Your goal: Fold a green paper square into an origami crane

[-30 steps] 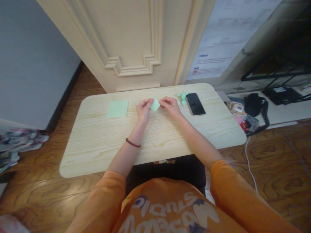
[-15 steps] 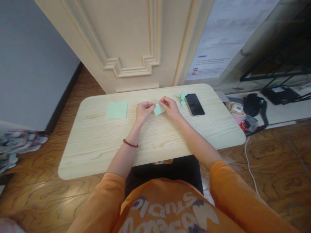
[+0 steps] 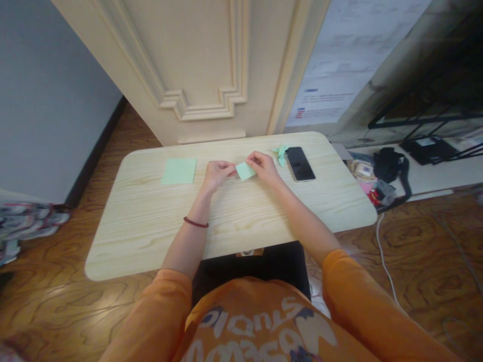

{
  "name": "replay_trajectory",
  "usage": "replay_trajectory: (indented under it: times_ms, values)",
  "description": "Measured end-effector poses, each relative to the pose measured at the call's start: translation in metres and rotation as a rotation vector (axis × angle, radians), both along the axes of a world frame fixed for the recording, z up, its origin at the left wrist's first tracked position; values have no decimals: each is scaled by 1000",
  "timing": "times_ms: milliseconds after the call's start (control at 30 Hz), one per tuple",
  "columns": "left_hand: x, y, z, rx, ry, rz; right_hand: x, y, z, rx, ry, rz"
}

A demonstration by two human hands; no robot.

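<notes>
right hand [image 3: 263, 167]: thumb and fingertips pinching the small green paper [image 3: 245, 171] along its upper right side. grip is at the margin, which probably leaves most of the sheet's face in sight.
left hand [image 3: 218, 174]: thumb and fingers gathered to a point at the sheet's left corner; contact looks likely, but whether the corner is nipped between them — cannot tell. placed opposite the right hand, presumably so a light sheet is steadied from two sides.
small green paper: between the hands, toward the far edge of the table [image 3: 151, 226], turned aslant to that edge. looks smaller than the loose square, so likely folded; layers too small to count. resting on wood or lifted: cannot tell.
green square sheet [image 3: 179, 171]: flat, left of the left hand and apart from it, untouched; seems put there out of the fingers' way. single or stacked: not clear.
folded green piece [image 3: 281, 154]: beyond the right hand, points jutting several ways, at the phone's upper left corner — touching or just beside, cannot tell.
phone [image 3: 301, 164]: dark screen up, right of both hands; likely parked aside.
bracelet [image 3: 195, 222]: dark red, on the left forearm, well back from the paper.
</notes>
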State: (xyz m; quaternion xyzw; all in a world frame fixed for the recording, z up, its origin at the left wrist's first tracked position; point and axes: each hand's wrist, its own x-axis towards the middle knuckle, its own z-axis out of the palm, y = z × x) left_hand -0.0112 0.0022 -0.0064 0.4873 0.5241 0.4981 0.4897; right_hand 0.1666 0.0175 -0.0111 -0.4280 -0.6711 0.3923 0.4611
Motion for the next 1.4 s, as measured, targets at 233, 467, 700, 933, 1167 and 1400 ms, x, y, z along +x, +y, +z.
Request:
replay_trajectory:
  times_ms: [233,467,700,933,1167,1400]
  values:
    - [6,1,-6,13,-46,48,-1,6,-7,-44,89,-57]
    - [8,1,-7,90,-9,-17,-4,3,-3,-117,156,-13]
    - [10,0,-5,125,20,-36,-3,2,0,-119,118,-27]
    - [-3,5,-2,97,-79,36,7,8,1,-238,249,-112]
    - [-3,5,-5,24,-166,12,-3,2,2,-212,301,-24]
    - [-3,4,-4,38,-289,-131,2,5,-2,-282,375,-29]
